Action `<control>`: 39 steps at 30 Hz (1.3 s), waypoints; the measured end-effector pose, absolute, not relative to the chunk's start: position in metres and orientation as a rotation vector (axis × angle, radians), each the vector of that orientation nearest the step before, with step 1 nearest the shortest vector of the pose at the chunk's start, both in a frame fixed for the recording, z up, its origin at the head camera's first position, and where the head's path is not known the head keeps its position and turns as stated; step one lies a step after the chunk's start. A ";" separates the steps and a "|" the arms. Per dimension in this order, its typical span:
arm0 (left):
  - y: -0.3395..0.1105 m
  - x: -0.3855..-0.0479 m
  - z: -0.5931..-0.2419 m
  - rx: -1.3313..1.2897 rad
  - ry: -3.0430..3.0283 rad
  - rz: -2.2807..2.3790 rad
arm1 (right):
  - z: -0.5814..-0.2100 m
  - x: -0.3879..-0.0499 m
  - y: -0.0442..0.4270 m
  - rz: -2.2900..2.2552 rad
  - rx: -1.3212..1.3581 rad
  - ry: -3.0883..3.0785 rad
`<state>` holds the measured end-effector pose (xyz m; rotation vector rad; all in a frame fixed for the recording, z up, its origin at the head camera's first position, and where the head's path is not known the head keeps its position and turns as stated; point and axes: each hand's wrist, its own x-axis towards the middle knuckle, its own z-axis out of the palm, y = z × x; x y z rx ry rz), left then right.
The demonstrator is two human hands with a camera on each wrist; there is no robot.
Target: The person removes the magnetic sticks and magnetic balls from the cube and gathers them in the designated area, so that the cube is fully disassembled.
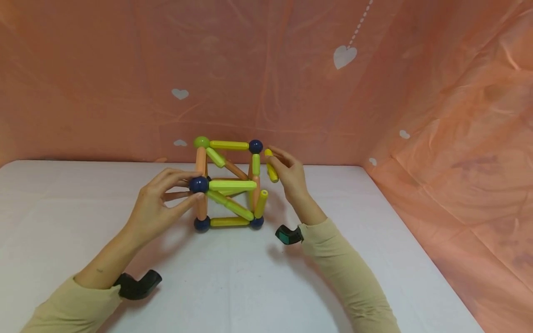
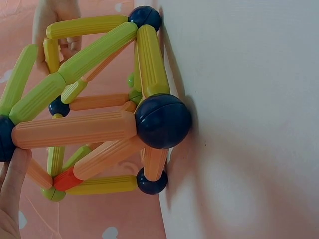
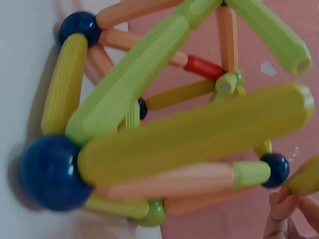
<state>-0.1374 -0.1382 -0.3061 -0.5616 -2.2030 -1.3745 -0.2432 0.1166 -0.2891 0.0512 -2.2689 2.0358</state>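
A cube-like frame of toy building rods and balls (image 1: pixel 229 222) stands on the table. My left hand (image 1: pixel 160 201) pinches the navy ball (image 1: pixel 199 184) at its near upper left corner, thumb below and fingers above. From that ball a light green rod (image 1: pixel 232 185) reaches right, its far end unattached. A yellow-green rod (image 1: pixel 261 204) leans up from the near lower right ball (image 1: pixel 257 222), its top free. My right hand (image 1: pixel 291 178) pinches a loose yellow rod (image 1: pixel 271 165) beside the far upper right navy ball (image 1: pixel 256 146). In the right wrist view the held rod (image 3: pixel 305 178) is close to that ball; contact is unclear.
A white cloth covers the table (image 1: pixel 225 286). Behind and to the right hangs a pink curtain (image 1: pixel 258 69) with white hearts. Black wrist-worn devices show at the left wrist (image 1: pixel 139 284) and the right wrist (image 1: pixel 288 235).
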 end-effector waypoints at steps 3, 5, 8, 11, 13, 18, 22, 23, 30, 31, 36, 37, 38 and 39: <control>-0.139 -0.137 -0.305 -0.560 -2.201 -1.372 | -0.291 -0.245 0.124 2.034 0.041 -2.267; -0.139 -0.137 -0.305 -0.558 -2.201 -1.373 | -0.292 -0.246 0.130 2.020 0.029 -2.281; -0.140 -0.136 -0.304 -0.555 -2.205 -1.371 | -0.292 -0.247 0.137 1.995 0.027 -2.318; -0.141 -0.135 -0.303 -0.554 -2.209 -1.368 | -0.293 -0.248 0.145 2.007 0.046 -2.345; -0.141 -0.135 -0.303 -0.552 -2.211 -1.367 | -0.295 -0.249 0.150 2.008 0.054 -2.369; -0.142 -0.134 -0.304 -0.549 -2.206 -1.373 | -0.302 -0.252 0.166 1.964 -0.014 -2.447; -0.142 -0.135 -0.304 -0.548 -2.203 -1.369 | -0.309 -0.254 0.178 1.905 -0.074 -2.533; -0.143 -0.135 -0.305 -0.546 -2.205 -1.368 | -0.311 -0.254 0.181 1.883 -0.083 -2.556; -0.144 -0.136 -0.304 -0.541 -2.219 -1.370 | -0.326 -0.258 0.195 1.724 -0.083 -2.695; -0.144 -0.135 -0.304 -0.539 -2.221 -1.368 | -0.328 -0.259 0.197 1.716 -0.094 -2.708; -0.143 -0.135 -0.304 -0.531 -2.221 -1.375 | -0.336 -0.263 0.200 1.713 -0.176 -2.732; -0.143 -0.135 -0.304 -0.530 -2.221 -1.377 | -0.337 -0.264 0.200 1.712 -0.185 -2.730; -0.143 -0.135 -0.304 -0.529 -2.221 -1.377 | -0.338 -0.264 0.201 1.706 -0.194 -2.730; -0.143 -0.136 -0.304 -0.528 -2.222 -1.376 | -0.339 -0.265 0.201 1.697 -0.201 -2.733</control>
